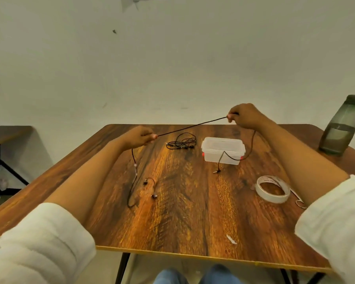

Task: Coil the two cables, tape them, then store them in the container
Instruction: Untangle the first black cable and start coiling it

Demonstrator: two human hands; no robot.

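A thin black earphone cable (190, 127) is stretched taut in the air between both hands. My left hand (138, 136) pinches one part of it; from there it hangs down to the earbuds lying on the wooden table (193, 212). My right hand (243, 117), raised higher, pinches the other part, and that end droops across the front of the clear plastic container (223, 149) to a plug on the table. A second black cable (181, 143) lies in a loose tangle left of the container. A roll of white tape (273, 188) rests at the right.
A grey-green bottle (340, 130) stands at the table's far right corner. A scrap of white tape (231, 239) lies near the front edge. A small metal piece (299, 202), partly hidden by my right sleeve, lies beside the tape roll. Another table (6, 134) is at the left.
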